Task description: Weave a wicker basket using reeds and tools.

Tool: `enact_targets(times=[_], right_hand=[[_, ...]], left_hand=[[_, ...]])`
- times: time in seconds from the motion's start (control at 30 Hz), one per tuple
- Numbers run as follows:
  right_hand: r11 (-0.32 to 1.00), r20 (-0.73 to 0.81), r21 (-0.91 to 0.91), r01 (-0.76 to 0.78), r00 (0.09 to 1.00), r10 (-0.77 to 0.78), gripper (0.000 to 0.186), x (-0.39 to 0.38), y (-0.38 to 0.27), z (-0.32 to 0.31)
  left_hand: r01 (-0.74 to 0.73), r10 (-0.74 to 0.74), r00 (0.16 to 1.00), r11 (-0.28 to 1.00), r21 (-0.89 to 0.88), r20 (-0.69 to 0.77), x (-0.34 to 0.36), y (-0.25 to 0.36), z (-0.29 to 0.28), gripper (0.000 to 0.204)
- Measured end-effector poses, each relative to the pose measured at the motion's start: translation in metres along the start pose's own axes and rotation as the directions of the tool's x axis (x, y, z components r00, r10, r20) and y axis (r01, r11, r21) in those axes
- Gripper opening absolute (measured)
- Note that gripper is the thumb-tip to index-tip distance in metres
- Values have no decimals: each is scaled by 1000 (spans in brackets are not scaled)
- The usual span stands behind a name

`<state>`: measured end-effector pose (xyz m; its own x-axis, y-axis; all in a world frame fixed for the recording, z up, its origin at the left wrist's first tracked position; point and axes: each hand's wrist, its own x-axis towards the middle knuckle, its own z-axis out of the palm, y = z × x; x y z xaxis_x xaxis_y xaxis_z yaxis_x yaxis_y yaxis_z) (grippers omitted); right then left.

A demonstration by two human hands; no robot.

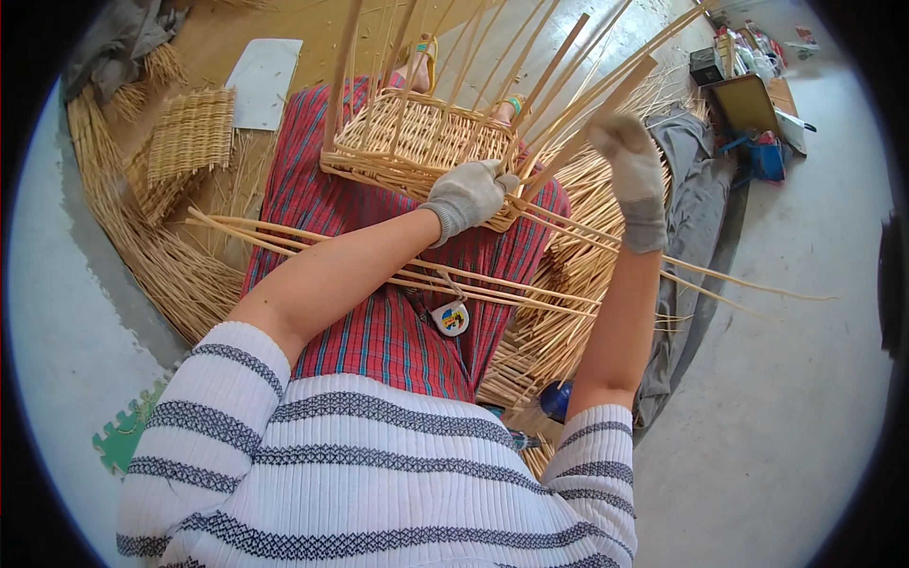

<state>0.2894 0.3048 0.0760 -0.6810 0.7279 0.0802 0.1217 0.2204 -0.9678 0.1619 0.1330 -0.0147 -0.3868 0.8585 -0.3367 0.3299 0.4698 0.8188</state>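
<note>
A partly woven wicker basket rests across my lap, its base woven and its tall stakes standing up around the rim. My left hand, in a pale knitted glove, is closed on the basket's near right corner, where long willow rods run out to the right. My right hand, gloved too, is raised to the right of the basket beside a flat wooden stake. Its fingers look curled in, and what they hold, if anything, is hidden. Several loose rods lie over my lap under my left forearm.
Bundles of willow rods lie at the left, near a finished woven panel and a white board. More rods are heaped at the right on grey cloth. Boxes and bottles stand at the far right.
</note>
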Motion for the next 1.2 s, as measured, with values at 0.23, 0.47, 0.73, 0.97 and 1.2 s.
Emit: enact_targets(times=[0.23, 0.47, 0.73, 0.97, 1.2], right_hand=[[436, -166, -865, -249, 961, 220, 40, -55, 10, -7], [747, -135, -653, 123, 952, -274, 24, -37, 35, 116], [905, -193, 341, -254, 924, 332, 26, 8, 81, 133], [911, -507, -316, -265, 859, 74, 24, 25, 125, 135], [891, -278, 448, -74, 935, 218, 28, 12, 55, 129]], left_hand=[[185, -133, 959, 963, -195, 252, -26, 9, -24, 43], [-380, 781, 613, 165, 910, 115, -18, -38, -16, 59], [-518, 760, 649, 416, 747, 27, 7, -53, -9, 50], [-414, 462, 884, 842, 347, -67, 21, -50, 0, 28], [-652, 812, 487, 583, 484, -323, -43, -45, -91, 53]])
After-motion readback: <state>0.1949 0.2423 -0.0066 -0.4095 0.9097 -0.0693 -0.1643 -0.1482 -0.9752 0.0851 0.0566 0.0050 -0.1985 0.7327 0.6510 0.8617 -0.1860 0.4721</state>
